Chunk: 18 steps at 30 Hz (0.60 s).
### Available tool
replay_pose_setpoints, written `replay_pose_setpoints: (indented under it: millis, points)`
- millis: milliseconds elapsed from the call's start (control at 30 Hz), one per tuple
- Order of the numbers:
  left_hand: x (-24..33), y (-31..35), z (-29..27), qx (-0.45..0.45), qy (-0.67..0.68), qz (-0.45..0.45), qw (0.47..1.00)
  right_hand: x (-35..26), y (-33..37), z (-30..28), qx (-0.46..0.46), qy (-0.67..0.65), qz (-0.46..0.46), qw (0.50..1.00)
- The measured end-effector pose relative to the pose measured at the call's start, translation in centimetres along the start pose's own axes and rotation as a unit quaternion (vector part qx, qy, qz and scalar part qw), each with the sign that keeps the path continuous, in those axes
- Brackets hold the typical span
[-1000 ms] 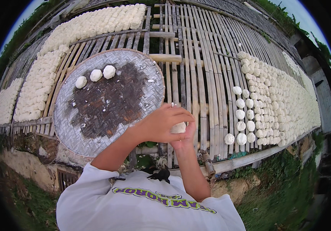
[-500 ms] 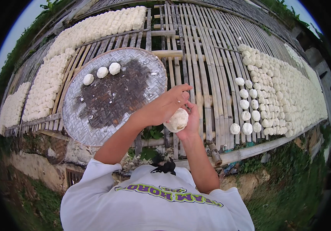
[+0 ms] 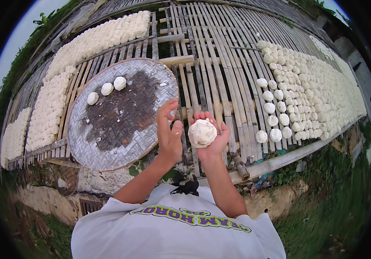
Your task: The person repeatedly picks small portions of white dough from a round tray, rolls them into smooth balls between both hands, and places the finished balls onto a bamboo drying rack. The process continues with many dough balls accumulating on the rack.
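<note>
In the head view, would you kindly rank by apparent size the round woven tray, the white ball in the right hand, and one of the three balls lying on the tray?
1. Round woven tray.
2. White ball in the right hand, though nearness to the camera enlarges it.
3. Ball on the tray.

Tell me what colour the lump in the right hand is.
White, slightly rough-surfaced: the lump sits cupped in the right hand, seen in the head view.

Before you: a slatted bamboo drying rack [image 3: 220,56] carrying a round woven tray [image 3: 107,142] with a dark stained middle and three white dough balls [image 3: 106,89] near its far rim, flanked by dense rows of white cakes [image 3: 319,90] right and left.
</note>
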<state>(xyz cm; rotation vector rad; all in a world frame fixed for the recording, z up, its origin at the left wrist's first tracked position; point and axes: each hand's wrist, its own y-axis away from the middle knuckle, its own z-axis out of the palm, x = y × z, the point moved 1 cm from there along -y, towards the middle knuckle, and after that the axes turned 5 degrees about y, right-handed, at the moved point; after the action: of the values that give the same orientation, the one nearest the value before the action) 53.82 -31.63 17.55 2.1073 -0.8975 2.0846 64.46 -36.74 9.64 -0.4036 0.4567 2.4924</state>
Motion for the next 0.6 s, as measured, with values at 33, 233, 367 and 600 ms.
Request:
replay_pose_setpoints:
  millis: [33,233,367,600]
  points:
    - [-0.8,0.9,1.4,0.108,0.113,-0.064,0.986,0.1,0.3,0.1,-0.032,0.027,-0.064,0.997]
    - [-6.1,1.1,0.9,0.013,0.653,-0.323,0.685,-0.4,0.7,2.0,-0.173,0.482,-0.330,0.793]
    - [-6.0,-1.3,0.8,0.002,0.437,-0.159,0.885,-0.4,-0.7,2.8,-0.127,0.347,-0.085,0.925]
    - [-5.8,0.7,2.4,0.093,0.525,-0.229,0.814,2.0,1.0,2.5,-0.083,0.199,-0.056,0.975]
